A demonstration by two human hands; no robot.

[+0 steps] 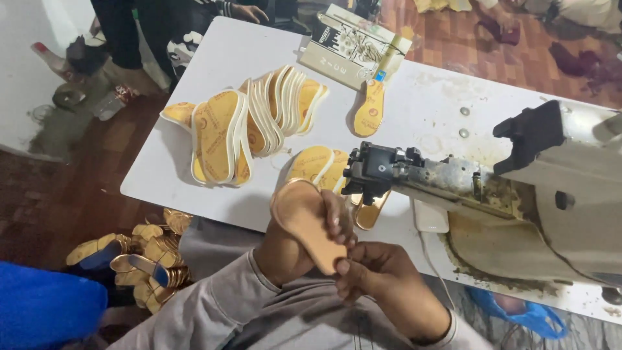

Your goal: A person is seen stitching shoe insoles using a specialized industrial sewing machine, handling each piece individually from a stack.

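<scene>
A tan shoe insole [303, 219] is held up in front of me, below the arm of a sewing machine [453, 185]. My left hand [295, 249] grips it from underneath, fingers wrapped over its right edge. My right hand [379, 275] pinches its lower end between thumb and fingers. The machine's black head [374, 170] sits just right of the insole's upper end, not touching it. A fanned stack of yellow insoles [249, 123] lies on the white table [194, 78] beyond, and two more yellow insoles [317, 167] lie beside the machine head.
A single yellow insole [369, 110] lies near a printed cardboard box [353, 45] at the table's far side. A heap of gold soles [152, 256] sits on the floor at left. Another person's legs [129, 39] stand at the far left corner. A blue bag [528, 314] hangs below right.
</scene>
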